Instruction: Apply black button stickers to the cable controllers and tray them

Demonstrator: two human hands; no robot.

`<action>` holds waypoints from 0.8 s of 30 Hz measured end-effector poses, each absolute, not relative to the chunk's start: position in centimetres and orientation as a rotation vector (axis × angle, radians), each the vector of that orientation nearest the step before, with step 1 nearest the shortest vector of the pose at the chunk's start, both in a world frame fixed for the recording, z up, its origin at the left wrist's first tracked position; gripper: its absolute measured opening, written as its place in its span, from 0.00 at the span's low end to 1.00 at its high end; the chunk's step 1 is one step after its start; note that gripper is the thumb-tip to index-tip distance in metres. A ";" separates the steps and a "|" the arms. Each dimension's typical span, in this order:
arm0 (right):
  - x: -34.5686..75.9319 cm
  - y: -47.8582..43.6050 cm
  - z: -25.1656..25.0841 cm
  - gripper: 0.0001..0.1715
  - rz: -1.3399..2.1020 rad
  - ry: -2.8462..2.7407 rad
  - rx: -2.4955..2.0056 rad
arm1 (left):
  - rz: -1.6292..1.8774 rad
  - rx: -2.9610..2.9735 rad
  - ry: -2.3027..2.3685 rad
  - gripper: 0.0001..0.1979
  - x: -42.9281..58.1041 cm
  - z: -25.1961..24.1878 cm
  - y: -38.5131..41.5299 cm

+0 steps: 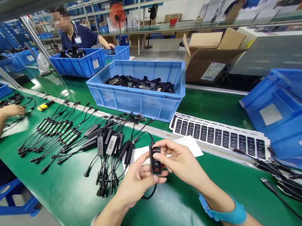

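Note:
A small black inline cable controller with red and white markings on its face is held upright above the green table. Round its lower left side my left hand is closed, fingers behind it and thumb near its bottom end. My right hand pinches it from the right, the thumb pressed on its upper face. Its black cable leaves the top and loops below my hands. Left of my hands lies a heap of similar controllers with cables. White paper lies partly behind my hands.
Sheets of black face labels lie along the rail. Behind stands a blue bin of black parts; another blue bin tilts at right above black cables. At left are green circuit boards and a co-worker's hands.

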State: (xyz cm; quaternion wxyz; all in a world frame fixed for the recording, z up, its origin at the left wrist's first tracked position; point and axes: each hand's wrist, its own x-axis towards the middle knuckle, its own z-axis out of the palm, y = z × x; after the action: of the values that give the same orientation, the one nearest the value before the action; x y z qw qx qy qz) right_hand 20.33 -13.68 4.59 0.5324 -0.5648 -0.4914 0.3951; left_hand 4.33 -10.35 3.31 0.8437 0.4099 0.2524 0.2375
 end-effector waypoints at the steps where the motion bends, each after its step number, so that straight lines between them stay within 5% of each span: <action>1: 20.3 -13.7 4.6 0.15 0.940 -1.172 -1.347 | 0.499 0.867 0.532 0.36 4.3 3.4 -10.3; 24: 19.8 -14.0 3.9 0.14 0.875 -1.166 -1.426 | 0.527 0.951 0.547 0.36 4.7 3.5 -10.5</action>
State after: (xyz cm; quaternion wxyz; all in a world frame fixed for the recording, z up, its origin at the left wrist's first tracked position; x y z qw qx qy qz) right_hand 19.80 -13.96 3.91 0.5238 -0.5956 -0.4870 0.3656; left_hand 4.67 -10.54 3.55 0.8205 0.4468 0.2569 0.2474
